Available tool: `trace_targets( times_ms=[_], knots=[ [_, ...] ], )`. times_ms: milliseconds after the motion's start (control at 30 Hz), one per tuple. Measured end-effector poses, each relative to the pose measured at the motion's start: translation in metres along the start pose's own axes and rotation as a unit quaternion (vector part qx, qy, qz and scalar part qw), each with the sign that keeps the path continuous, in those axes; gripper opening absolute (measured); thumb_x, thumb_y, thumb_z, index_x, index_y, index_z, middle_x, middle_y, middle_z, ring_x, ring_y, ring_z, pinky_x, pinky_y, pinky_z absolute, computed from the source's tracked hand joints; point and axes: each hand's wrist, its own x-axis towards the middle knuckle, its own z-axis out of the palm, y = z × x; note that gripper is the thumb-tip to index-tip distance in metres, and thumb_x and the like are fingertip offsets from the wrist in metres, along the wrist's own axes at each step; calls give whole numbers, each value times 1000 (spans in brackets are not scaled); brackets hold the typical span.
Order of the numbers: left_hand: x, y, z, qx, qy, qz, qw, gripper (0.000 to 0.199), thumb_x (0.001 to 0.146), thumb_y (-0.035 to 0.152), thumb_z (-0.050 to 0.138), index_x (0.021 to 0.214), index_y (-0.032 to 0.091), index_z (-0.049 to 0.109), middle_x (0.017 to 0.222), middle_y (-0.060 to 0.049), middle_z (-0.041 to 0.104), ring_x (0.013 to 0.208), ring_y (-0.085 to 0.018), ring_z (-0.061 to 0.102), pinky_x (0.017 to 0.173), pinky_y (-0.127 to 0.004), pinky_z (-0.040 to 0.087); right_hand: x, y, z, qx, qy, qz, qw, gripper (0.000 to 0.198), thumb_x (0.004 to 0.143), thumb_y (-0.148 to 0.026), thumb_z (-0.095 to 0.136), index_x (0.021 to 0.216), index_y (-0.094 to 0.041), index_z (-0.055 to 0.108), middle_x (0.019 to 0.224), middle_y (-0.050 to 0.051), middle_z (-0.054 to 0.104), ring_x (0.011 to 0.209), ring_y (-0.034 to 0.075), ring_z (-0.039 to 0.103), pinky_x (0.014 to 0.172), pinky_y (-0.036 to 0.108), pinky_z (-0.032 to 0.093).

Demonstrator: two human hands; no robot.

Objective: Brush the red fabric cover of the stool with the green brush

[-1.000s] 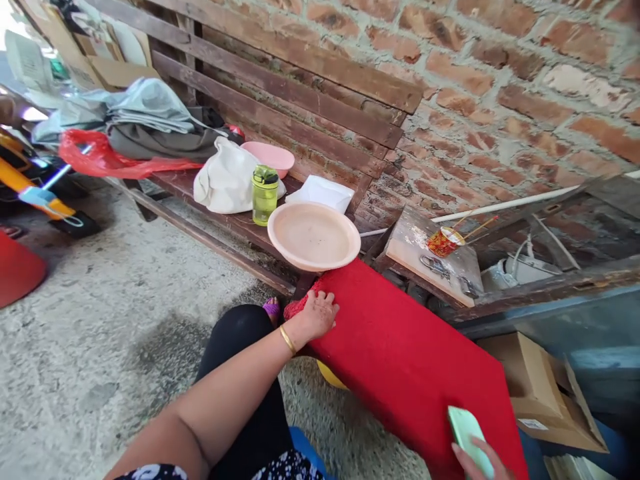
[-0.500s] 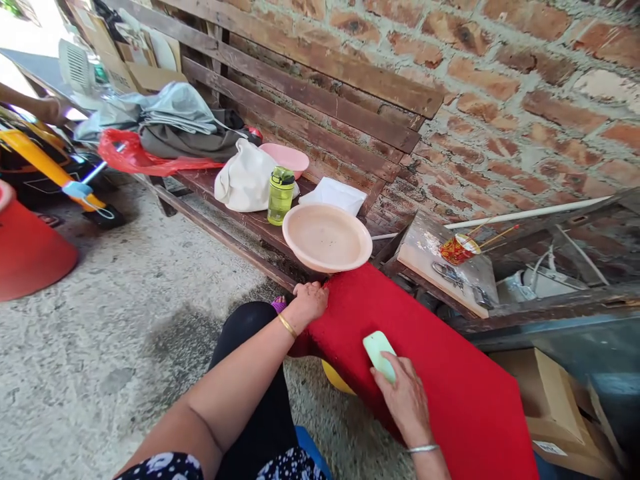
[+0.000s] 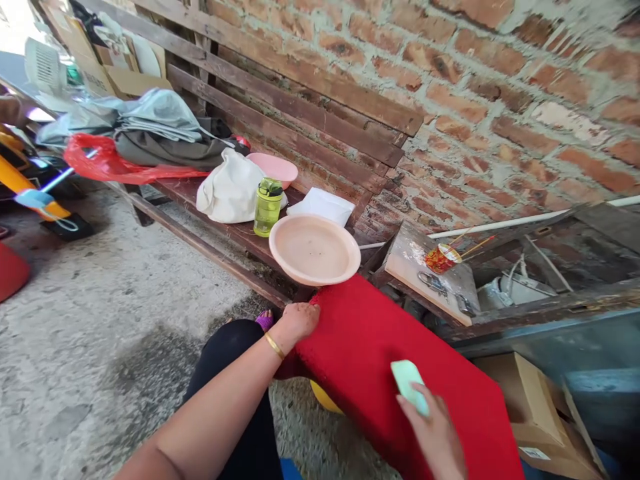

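Observation:
A bright red cloth (image 3: 370,333) lies spread over a long flat support in front of me. At its far left corner, my left hand (image 3: 300,320) has its fingers curled over the edge and grips the cloth. My right hand (image 3: 435,423) holds a pale green, rounded block (image 3: 410,387) over the cloth's nearer part. Its underside is hidden, so I cannot tell whether it is a brush or a bar of soap. A pale pink basin (image 3: 315,273) with a few dark specks inside stands just beyond the cloth's far end, close to my left hand.
On the wooden bench (image 3: 225,233) are a green bottle (image 3: 268,210), a white cloth bag (image 3: 227,190), a pink bowl (image 3: 275,168) and a white packet (image 3: 323,205). A small board (image 3: 405,257) to the right carries a red cup (image 3: 441,259). A cardboard box (image 3: 530,407) sits at lower right.
My right hand has moved the pale green block toward me and to the right across the cloth. My left hand keeps its grip at the corner. The whole view has shifted slightly.

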Motion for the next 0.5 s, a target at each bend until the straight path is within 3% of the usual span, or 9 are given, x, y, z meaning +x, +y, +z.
trace_targets(
  times_ms=[67,133,233,333,500],
  knots=[
    [-1,-1,-1,8,4,11,1000,36,95,21,47,126,10,63,118,-22,72,113,-30,68,92,-43,54,3,-67,22,-20,-43,-120,992,44,84,-52,52,117,-28,68,107,9,67,99,27,67,87,38,53],
    [-1,-3,-1,15,5,17,1000,37,96,20,45,128,10,62,120,-21,71,116,-29,67,95,-41,53,6,-121,35,-50,-59,-194,978,38,85,-44,56,118,-29,68,106,8,66,103,26,65,92,37,49],
    [1,-5,-1,16,-5,16,1000,39,96,21,46,131,12,60,122,-20,71,119,-28,66,98,-40,52,12,-152,41,-77,-69,-214,971,38,83,-40,63,120,-31,67,107,7,64,106,26,64,93,36,48],
    [3,-6,-1,12,-11,20,1000,40,95,24,49,133,14,60,122,-19,71,118,-28,66,97,-39,52,16,-111,33,-69,-65,-153,984,39,83,-40,61,121,-30,67,108,6,64,103,24,65,92,33,49],
    [5,-5,2,22,-12,20,999,39,95,28,51,130,14,61,121,-19,71,117,-30,66,97,-41,52,-4,56,-14,-3,-22,88,996,60,75,-65,48,117,-26,66,110,10,69,100,27,69,88,39,54]
  ],
)
